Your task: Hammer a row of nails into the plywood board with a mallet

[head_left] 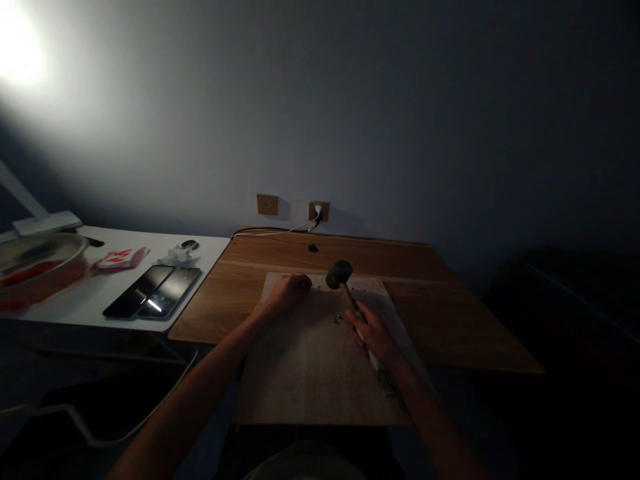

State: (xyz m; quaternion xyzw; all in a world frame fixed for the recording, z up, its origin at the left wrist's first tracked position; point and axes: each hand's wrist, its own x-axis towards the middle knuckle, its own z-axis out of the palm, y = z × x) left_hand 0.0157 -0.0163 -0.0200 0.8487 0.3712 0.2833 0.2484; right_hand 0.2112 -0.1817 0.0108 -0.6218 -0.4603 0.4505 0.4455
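Observation:
My right hand (371, 331) is wrapped round the wooden handle of a mallet (340, 273), whose dark head points away from me over the far part of a pale board (310, 373). At the board's far left, my left hand (290, 292) rests with its fingers curled together; whatever may be in them is too small and dark to make out. Several small pieces, perhaps nails or screws, stand in a row along the far side of the board beside the mallet head. A few more small metal pieces (337, 319) lie loose near my right hand.
The board lies on a wooden table (475, 333) against the wall. To the left, a white table (215, 250) carries two phones (170, 293), a red-and-white packet (121, 259), a clear plastic bag (177, 257) and a round clear container (45, 267). A cable (270, 232) runs from a wall socket (324, 208).

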